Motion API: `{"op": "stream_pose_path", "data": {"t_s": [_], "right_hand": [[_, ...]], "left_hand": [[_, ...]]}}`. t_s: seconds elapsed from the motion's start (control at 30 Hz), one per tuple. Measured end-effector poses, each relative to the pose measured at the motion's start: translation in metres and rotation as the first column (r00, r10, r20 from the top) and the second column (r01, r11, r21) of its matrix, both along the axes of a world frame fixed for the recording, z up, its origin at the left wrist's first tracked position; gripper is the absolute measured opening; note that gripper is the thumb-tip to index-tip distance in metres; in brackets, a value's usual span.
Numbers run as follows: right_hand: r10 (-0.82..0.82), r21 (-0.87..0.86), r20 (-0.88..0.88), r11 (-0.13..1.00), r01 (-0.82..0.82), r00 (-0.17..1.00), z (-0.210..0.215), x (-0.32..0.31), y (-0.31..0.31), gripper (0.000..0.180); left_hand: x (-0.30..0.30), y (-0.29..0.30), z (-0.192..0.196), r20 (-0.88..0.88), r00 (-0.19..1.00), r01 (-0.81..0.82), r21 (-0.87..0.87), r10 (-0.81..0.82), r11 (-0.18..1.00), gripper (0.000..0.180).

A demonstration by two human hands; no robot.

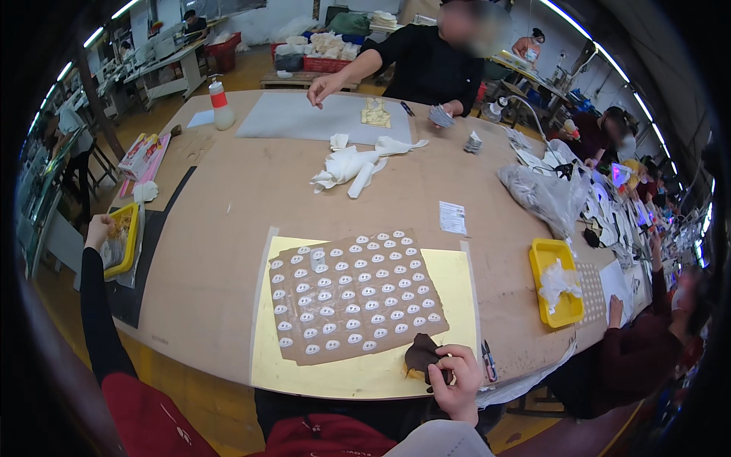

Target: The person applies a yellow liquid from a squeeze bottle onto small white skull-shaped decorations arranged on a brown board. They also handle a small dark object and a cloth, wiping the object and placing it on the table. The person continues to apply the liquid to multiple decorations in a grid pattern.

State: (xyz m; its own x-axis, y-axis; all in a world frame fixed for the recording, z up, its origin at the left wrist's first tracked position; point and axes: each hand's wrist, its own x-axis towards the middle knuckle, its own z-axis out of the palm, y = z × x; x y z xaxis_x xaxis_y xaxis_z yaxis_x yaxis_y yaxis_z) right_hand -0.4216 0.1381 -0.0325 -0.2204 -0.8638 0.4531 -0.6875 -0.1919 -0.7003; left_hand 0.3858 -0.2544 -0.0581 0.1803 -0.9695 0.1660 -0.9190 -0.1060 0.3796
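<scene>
My right hand (458, 378) is closed on a small dark brown piece of material (421, 355) at the front edge of a yellow sheet (457, 293). On that sheet lies a brown sheet (352, 298) covered with rows of several small white oval pieces. My left hand (98, 229) reaches far out to the left, in a black sleeve, and its fingers rest on the rim of a yellow tray (126, 238) that holds a clear bag of small pieces.
Small snips (488, 360) lie right of my right hand. A second yellow tray (550, 260) with white bits sits right. White cloth pieces (354, 166), a paper slip (452, 218), a bottle (221, 106) and a grey mat (304, 116) lie farther back. Other people work across and right.
</scene>
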Motion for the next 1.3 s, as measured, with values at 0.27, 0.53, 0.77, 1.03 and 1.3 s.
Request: {"op": "stream_pose_path", "data": {"t_s": [0.27, 0.53, 0.77, 1.03, 1.3], "right_hand": [[0.058, 0.025, -0.025, 0.998, -0.058, 0.998, 0.003, 0.01, -0.008, 0.017], [0.038, 0.034, -0.038, 0.999, -0.037, 0.999, 0.0, 0.015, -0.003, 0.014], [0.029, 0.026, 0.031, 0.999, -0.03, 0.999, 0.003, 0.011, -0.002, 0.014], [0.039, 0.022, 0.014, 0.999, -0.039, 0.999, 0.002, 0.006, -0.005, 0.016], [0.086, 0.009, 0.017, 0.996, -0.086, 0.996, 0.01, 0.008, -0.007, 0.015]], "left_hand": [[-0.155, 0.033, 0.091, 0.595, 0.746, 0.429, -0.085, -0.3, 0.899, 0.048], [-0.425, 0.018, 0.101, 0.09, 0.788, 0.567, 0.28, -0.609, 0.775, 0.068], [-0.446, 0.049, -0.051, 0.116, 0.978, 0.173, 0.001, -0.172, 0.985, 0.059], [-0.442, 0.041, -0.081, 0.088, 0.964, 0.257, -0.086, -0.249, 0.963, 0.061], [-0.452, 0.088, -0.05, -0.13, 0.937, 0.306, -0.135, -0.323, 0.943, 0.056]]}}
